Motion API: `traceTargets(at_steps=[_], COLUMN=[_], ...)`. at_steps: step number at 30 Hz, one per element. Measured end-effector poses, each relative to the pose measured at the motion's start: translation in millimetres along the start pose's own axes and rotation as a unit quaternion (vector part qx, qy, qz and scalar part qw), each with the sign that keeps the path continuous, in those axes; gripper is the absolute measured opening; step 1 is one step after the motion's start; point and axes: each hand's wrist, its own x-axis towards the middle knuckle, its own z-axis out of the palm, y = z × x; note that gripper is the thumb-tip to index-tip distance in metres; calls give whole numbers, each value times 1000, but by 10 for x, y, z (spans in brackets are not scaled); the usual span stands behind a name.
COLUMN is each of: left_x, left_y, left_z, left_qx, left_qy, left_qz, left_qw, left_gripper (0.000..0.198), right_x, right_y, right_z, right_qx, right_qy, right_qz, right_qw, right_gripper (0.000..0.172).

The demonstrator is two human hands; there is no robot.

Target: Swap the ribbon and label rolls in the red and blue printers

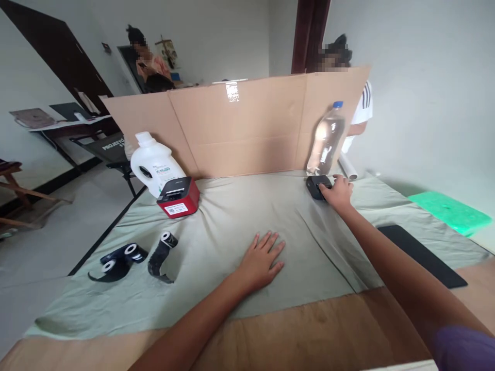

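Observation:
My left hand (262,259) lies flat on the pale green cloth (240,216), fingers spread, holding nothing. Farther off at the right, my right hand (339,192) grips a small black portable printer (317,186), its thumb on the top and the other fingers partly hidden at the side. The printer rests on the cloth, just in front of a large clear bottle (328,139) with a blue cap. On the left stands a red and black receipt printer (178,198). Nearer to me are several black paper rolls, one of them a partly unrolled roll (162,255).
A cardboard screen (243,134) stands across the back. A white jug (154,162) leans behind the receipt printer. At the right are a black flat panel (423,255), a white tube (348,167) and a green stool (450,210). Two people are beyond the screen.

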Motion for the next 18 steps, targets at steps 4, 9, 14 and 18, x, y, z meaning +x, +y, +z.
traceTargets(at_steps=[4, 9, 14, 18], left_x=[-75, -113, -143, -198], left_y=[74, 88, 119, 164], left_z=[1, 24, 97, 90], left_qx=[136, 183, 175, 155], left_qy=[-48, -37, -30, -20], left_qz=[-14, -15, -13, 0], left_qw=[989, 982, 984, 988], left_gripper=[62, 62, 64, 64], right_x=[137, -1, -655, -1345], right_y=[-24, -268, -704, -1223], right_z=[4, 31, -23, 90], right_qx=[-19, -33, -16, -15], right_qy=[-66, -70, -74, -84], right_qz=[46, 76, 38, -49], right_qw=[997, 994, 996, 995], right_gripper=[90, 89, 99, 104])
